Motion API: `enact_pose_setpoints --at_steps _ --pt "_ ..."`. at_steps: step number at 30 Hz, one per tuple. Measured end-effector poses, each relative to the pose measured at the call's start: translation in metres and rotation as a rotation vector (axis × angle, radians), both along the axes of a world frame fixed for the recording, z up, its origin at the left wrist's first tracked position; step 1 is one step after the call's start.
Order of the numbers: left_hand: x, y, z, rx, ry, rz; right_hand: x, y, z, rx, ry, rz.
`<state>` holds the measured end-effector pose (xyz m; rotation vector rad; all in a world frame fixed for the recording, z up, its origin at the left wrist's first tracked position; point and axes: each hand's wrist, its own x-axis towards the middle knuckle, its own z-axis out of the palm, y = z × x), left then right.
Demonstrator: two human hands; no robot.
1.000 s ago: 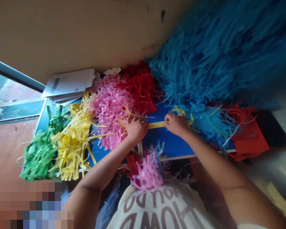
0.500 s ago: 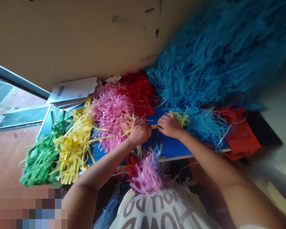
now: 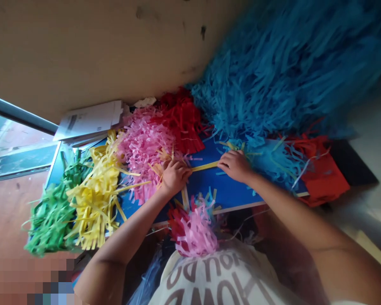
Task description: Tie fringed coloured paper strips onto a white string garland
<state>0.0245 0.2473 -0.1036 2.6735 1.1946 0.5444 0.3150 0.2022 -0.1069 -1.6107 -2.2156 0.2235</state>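
A narrow yellow paper strip (image 3: 205,167) is stretched between my two hands over the blue tabletop (image 3: 231,190). My left hand (image 3: 177,173) is closed on its left end, with yellow fringe fanning out beyond the fingers. My right hand (image 3: 236,165) grips the other end, and more yellow fringe shows behind it. Pink fringed paper (image 3: 146,140) lies just left of my left hand. Below the hands, a pink and red tassel bunch (image 3: 198,231) hangs at the table's front edge against the shirt.
Green fringe (image 3: 51,220) and yellow fringe (image 3: 93,190) lie at the left end. Red fringe (image 3: 187,123) sits at the back. A large blue fringe mass (image 3: 273,84) rises at back right, above orange-red paper (image 3: 325,178). Stacked papers (image 3: 89,118) lie by the wall.
My hands have moved apart, so a longer stretch of the yellow strip shows between them. My left hand went left and my right hand slightly right.
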Motion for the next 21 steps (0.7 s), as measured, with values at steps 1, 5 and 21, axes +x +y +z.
enact_pose_setpoints --at_steps 1,5,21 --pt "-0.001 0.001 -0.001 -0.011 -0.008 0.015 -0.001 0.002 0.001 -0.020 0.001 -0.014" --pt "0.005 0.002 0.001 -0.015 0.012 0.078 -0.009 0.012 0.002 -0.087 -0.028 -0.093" --pt "0.019 0.002 0.019 0.016 0.123 -0.084 -0.035 0.008 0.020 0.148 -0.166 0.260"
